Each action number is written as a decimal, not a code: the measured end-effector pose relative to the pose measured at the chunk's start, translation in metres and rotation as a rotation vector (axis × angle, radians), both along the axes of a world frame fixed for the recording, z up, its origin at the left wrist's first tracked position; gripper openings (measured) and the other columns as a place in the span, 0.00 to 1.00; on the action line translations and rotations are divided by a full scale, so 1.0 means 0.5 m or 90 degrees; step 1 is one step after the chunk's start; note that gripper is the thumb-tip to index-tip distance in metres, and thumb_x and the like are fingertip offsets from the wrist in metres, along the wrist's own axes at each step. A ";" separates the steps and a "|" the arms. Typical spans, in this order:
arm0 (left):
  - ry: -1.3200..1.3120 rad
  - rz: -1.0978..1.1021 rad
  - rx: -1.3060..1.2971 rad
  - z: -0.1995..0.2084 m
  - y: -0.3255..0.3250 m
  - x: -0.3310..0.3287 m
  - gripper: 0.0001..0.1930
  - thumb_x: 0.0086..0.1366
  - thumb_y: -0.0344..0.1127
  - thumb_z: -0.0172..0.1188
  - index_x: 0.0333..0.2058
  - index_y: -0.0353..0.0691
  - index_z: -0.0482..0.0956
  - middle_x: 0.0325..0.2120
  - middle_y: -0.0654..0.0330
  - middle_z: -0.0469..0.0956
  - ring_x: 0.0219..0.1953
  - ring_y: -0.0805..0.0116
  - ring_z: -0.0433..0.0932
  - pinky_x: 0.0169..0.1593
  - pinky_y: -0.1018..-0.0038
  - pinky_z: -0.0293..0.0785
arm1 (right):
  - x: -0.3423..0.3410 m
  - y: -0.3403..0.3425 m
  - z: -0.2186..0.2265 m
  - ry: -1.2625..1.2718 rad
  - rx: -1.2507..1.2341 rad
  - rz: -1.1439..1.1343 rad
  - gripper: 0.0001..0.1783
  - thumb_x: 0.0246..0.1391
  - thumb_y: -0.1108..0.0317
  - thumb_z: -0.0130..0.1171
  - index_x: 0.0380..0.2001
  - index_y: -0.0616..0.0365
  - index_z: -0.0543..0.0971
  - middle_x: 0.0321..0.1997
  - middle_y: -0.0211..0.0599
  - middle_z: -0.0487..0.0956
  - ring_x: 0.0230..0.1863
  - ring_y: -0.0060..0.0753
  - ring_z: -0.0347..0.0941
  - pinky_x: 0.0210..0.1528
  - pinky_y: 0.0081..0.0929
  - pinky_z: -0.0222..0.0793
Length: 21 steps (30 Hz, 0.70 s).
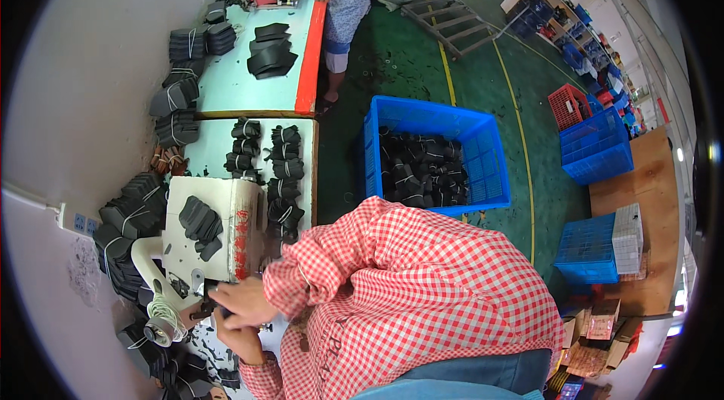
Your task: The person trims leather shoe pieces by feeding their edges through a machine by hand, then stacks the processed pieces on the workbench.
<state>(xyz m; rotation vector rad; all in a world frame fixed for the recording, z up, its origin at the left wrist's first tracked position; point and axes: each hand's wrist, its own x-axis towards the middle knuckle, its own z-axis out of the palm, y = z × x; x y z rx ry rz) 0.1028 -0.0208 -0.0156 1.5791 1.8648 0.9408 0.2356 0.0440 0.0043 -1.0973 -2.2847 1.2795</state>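
Note:
My right hand (246,302) reaches to the working end of a white table-top machine (219,208), its fingers bent and pressed down close together. Just below it, my left hand (240,340) has its fingers curled in at the same spot. A bit of something dark shows between the two hands, mostly covered by the fingers. On top of the machine lies a loose stack of black cut pieces (200,223). Black scraps (215,347) litter the table beside my left hand. A coil of pale cord (164,313) hangs on the machine's curved arm.
Tied black bundles (285,151) stand in rows beyond the machine; more bundles (136,204) line the wall. A blue crate (490,162) of black bundles sits on the floor to the right. Another person (351,15) stands at the far table (226,98). A socket strip (75,220) is on the wall.

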 end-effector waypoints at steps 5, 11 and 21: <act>-0.001 -0.040 -0.020 0.020 0.002 -0.008 0.18 0.54 0.29 0.60 0.43 0.25 0.74 0.31 0.44 0.79 0.30 0.60 0.76 0.37 0.67 0.72 | -0.013 -0.002 -0.058 0.045 0.074 0.075 0.29 0.48 0.56 0.58 0.50 0.63 0.69 0.45 0.50 0.72 0.43 0.53 0.74 0.41 0.43 0.71; -0.332 -0.066 -0.290 0.035 -0.037 -0.057 0.23 0.67 0.38 0.53 0.58 0.35 0.66 0.30 0.58 0.78 0.16 0.77 0.74 0.16 0.79 0.65 | -0.005 0.020 -0.045 0.179 -0.024 -0.038 0.12 0.41 0.62 0.62 0.28 0.58 0.82 0.25 0.41 0.80 0.27 0.42 0.78 0.32 0.35 0.73; -0.934 0.142 -0.219 -0.032 -0.067 -0.031 0.29 0.73 0.54 0.38 0.61 0.36 0.60 0.41 0.47 0.78 0.14 0.63 0.77 0.14 0.78 0.67 | -0.007 0.036 -0.040 0.183 -0.455 -0.010 0.10 0.57 0.68 0.59 0.39 0.64 0.78 0.25 0.30 0.78 0.21 0.16 0.71 0.19 0.16 0.63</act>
